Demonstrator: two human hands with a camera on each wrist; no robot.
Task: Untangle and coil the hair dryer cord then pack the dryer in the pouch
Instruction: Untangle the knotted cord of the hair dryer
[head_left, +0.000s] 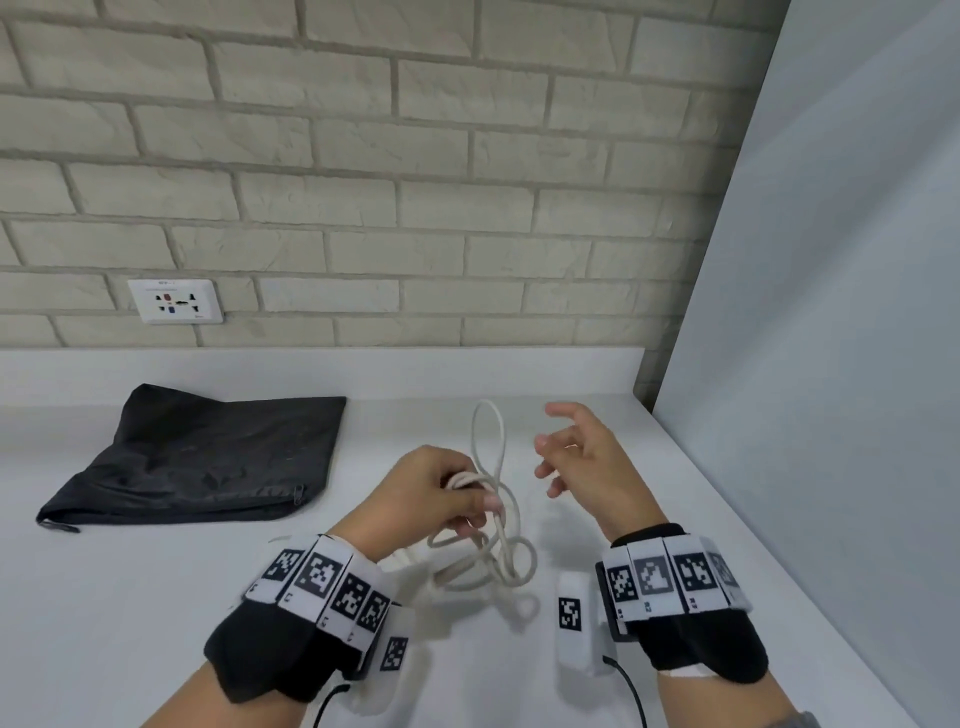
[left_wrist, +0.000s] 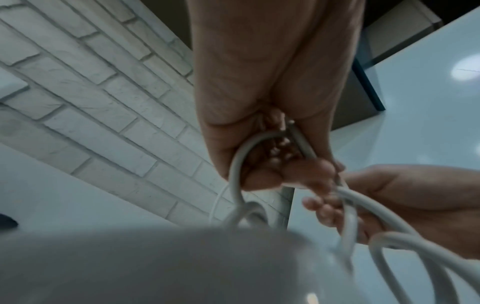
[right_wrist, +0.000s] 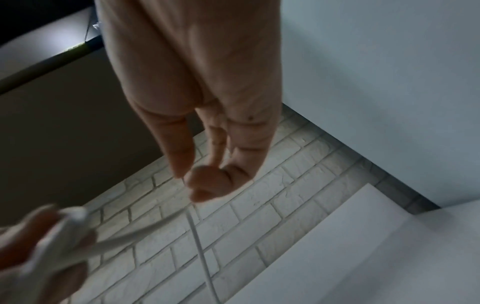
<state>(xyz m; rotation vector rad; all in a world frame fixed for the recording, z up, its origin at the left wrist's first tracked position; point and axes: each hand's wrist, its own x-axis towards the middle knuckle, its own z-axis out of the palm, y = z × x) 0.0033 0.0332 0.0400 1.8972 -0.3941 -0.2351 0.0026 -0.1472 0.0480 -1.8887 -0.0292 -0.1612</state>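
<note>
While several turns of the white cord (head_left: 485, 512) are bunched in the left hand (head_left: 431, 493), whose fingers and thumb are curled round them, the rest of it is left hanging in loose, crossed loops towards the counter (head_left: 156, 597) between the two wrists. One long narrow loop (head_left: 488, 436) is seen standing up from that grip, its long axis running away from the person towards the back edge of the counter. The right hand (head_left: 587, 462) is held just to the right of this loop, fingers spread and loosely bent, palm turned to the left, with nothing pinched; it is judged to be the nearer hand for taking the next length of cord. The dryer itself cannot be made out clearly; a pale blurred bulk low in the left wrist view may be it. The black pouch (head_left: 208, 457) is laid flat well apart to the left, near the back edge, its zip side towards the person. Open counter is left between pouch and hands, whereas the right side is bounded by a grey panel (head_left: 831, 312) close to the right hand. A wall socket (head_left: 175, 301) is set above the pouch.
</note>
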